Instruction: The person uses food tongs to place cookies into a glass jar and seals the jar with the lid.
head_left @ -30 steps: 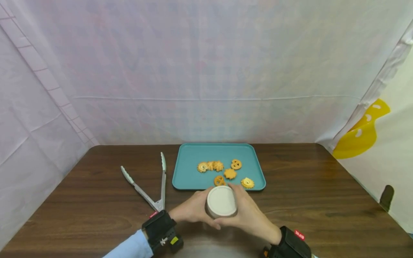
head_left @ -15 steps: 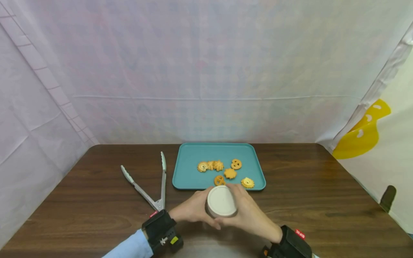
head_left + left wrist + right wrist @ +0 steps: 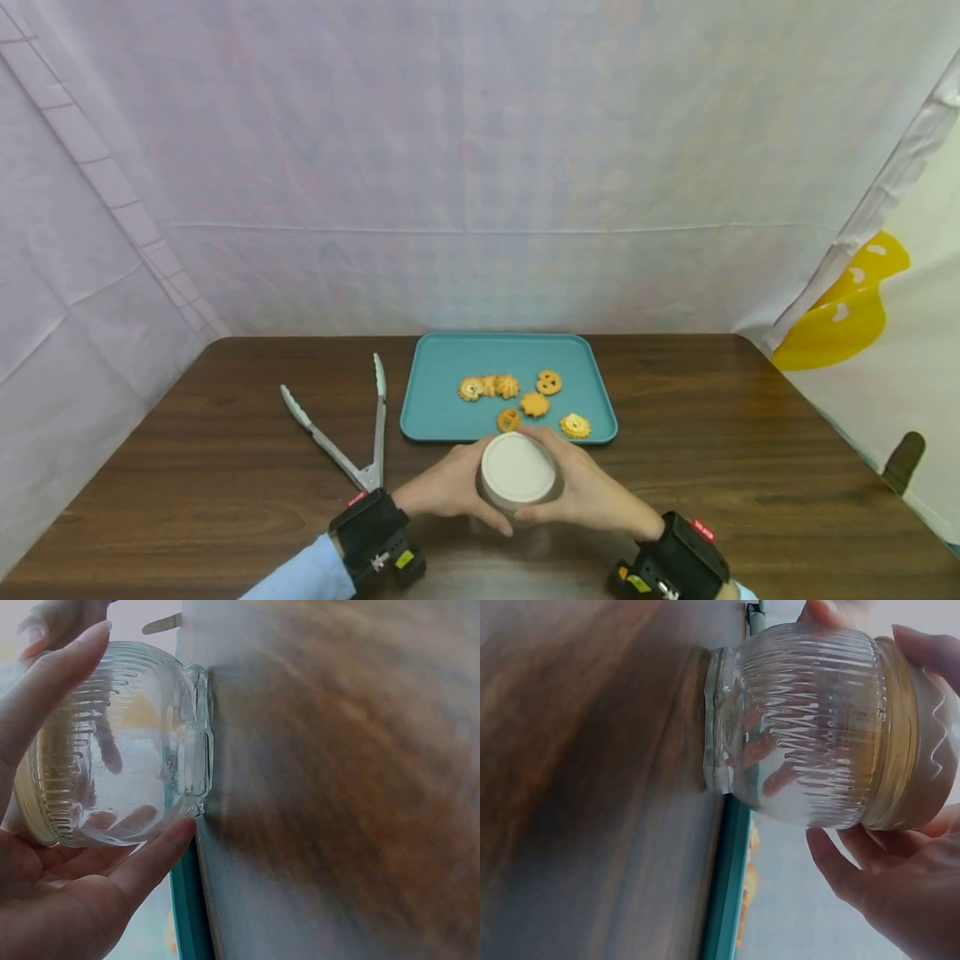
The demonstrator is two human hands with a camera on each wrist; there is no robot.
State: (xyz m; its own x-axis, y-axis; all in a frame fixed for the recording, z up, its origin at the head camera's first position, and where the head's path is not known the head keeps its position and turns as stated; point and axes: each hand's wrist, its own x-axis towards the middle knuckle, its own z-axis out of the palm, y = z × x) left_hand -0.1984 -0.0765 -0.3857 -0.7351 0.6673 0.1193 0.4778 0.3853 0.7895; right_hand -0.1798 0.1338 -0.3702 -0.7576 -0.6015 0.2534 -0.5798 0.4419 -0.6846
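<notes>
Scanning from the left edge of the table (image 3: 187, 467), I see metal tongs (image 3: 352, 429) lying splayed open on the dark wood, well apart from anything I hold. Next comes my left hand (image 3: 442, 487), curled around the left side of a ribbed glass jar (image 3: 517, 475); from the left wrist view the fingers (image 3: 146, 859) wrap under the jar's belly (image 3: 112, 780) and one fingertip reaches over near its top, so this hand grips the glass body. The jar stands upright on the table, its base touching the wood, just in front of the near rim of a teal tray (image 3: 435, 408). A round white lid (image 3: 517, 468) sits on the jar's mouth. My right hand (image 3: 588, 496) closes in from the right side, fingers and thumb curved around the lid's rim; the right wrist view shows the lid (image 3: 930, 772) cupped in that hand (image 3: 900, 877) while the ribbed glass (image 3: 810, 727) sticks out past the fingers. So the jar sits squarely between both palms, held from both sides. Beyond it, several golden cookies (image 3: 534, 404) lie scattered on the tray, none touching my hands.
</notes>
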